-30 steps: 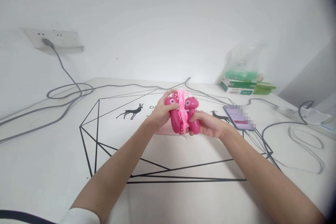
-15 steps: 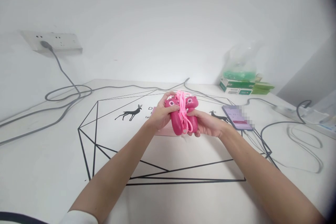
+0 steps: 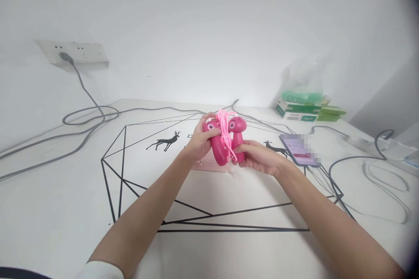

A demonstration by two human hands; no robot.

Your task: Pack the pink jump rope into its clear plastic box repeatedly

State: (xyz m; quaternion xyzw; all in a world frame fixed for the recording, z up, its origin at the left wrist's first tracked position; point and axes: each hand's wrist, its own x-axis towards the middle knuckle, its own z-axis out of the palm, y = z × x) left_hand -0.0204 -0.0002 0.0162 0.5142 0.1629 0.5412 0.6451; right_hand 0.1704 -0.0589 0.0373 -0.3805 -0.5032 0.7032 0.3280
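Observation:
A pink jump rope with two dark pink, cartoon-eyed handles is held up over the table, its light pink cord bundled between them. My left hand is closed around the left handle, thumb across its front. The lower part of the right handle is gripped by my right hand, with the head of that handle showing above the fingers. Behind and below the rope, a pale pink box rests on the printed white mat and is partly hidden by the rope and my left hand.
A phone lies to the right on the mat. Green-and-white boxes with a plastic bag on top stand at the back right. Grey cables run along the back; one goes to the wall socket.
The right handle has turned more upright and its lower end has come away from the left one, my right hand moving with it. The view has shifted slightly.

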